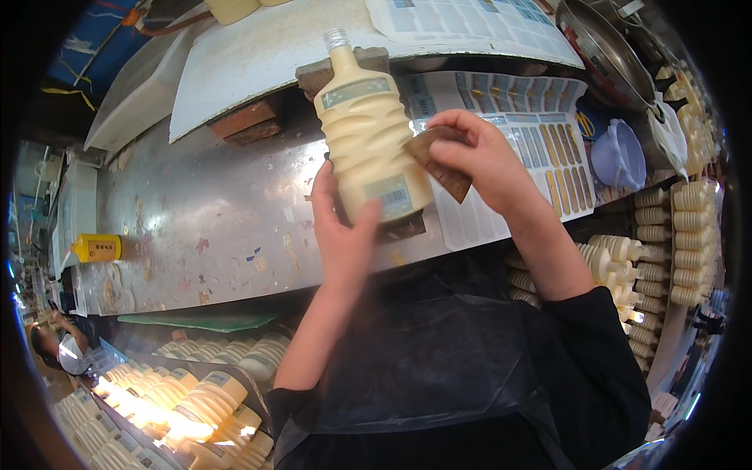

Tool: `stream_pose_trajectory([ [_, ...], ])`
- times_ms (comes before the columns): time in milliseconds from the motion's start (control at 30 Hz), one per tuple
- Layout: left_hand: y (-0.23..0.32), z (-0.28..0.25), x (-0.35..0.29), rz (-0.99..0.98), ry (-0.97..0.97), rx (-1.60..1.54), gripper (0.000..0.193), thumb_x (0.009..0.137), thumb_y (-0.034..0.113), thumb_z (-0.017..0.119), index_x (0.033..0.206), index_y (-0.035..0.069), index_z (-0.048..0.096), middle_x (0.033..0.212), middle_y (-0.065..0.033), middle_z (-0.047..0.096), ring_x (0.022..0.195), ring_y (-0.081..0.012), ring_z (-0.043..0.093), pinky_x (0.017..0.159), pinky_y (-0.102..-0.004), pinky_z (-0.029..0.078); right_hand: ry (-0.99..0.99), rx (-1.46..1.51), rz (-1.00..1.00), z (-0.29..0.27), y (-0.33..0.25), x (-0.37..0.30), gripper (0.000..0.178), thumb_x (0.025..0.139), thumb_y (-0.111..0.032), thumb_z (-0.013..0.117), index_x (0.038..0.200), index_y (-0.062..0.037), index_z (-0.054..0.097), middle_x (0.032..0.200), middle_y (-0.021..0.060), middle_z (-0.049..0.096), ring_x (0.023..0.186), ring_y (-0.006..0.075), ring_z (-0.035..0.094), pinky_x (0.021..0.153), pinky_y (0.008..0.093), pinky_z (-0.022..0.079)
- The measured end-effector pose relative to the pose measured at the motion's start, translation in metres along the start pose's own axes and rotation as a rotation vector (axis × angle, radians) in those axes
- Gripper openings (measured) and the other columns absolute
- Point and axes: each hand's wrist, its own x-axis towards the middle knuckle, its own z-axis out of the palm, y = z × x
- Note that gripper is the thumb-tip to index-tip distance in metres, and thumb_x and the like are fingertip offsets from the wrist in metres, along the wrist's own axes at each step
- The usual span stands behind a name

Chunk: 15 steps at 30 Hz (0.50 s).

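The left hand [345, 227] grips the lower part of a cream-coloured ribbed bottle [368, 133] and holds it almost upright above the metal worktable [204, 211]. The bottle has a clear cap on top and labels on its body. The right hand [482, 160] pinches a brown label [440, 166] between thumb and fingers and presses its edge against the right side of the bottle. Sheets of labels [533, 133] lie on the table behind the hands. Many similar bottles [196, 399] lie in crates at the lower left, and more stand stacked at the right.
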Motion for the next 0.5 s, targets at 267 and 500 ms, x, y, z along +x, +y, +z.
stream_pose_trajectory([
  [267,-0.01,-0.006,0.002,0.068,-0.024,0.129,0.066,0.097,0.021,0.066,0.153,0.002,0.038,0.145,-0.0159,0.047,0.133,-0.0247,0.046,0.114,-0.0386,0.035,0.094,-1.022,-1.138,0.012,0.004,-0.011,0.025,0.081,-0.006,0.071,0.105,-0.0076,0.071,0.103,0.0105,0.072,0.092,0.0296,0.07,0.079,0.0395,0.055],
  [500,-0.014,0.002,0.001,0.307,0.058,0.408,0.067,0.092,0.029,0.061,0.15,0.0,0.042,0.138,-0.0218,0.051,0.131,-0.036,0.047,0.113,-0.0474,0.035,-0.326,-0.984,-1.149,0.009,0.039,-0.057,0.021,0.081,-0.001,0.071,0.101,-0.0057,0.075,0.1,0.0079,0.074,0.087,0.0226,0.073,0.075,0.0349,0.057],
])
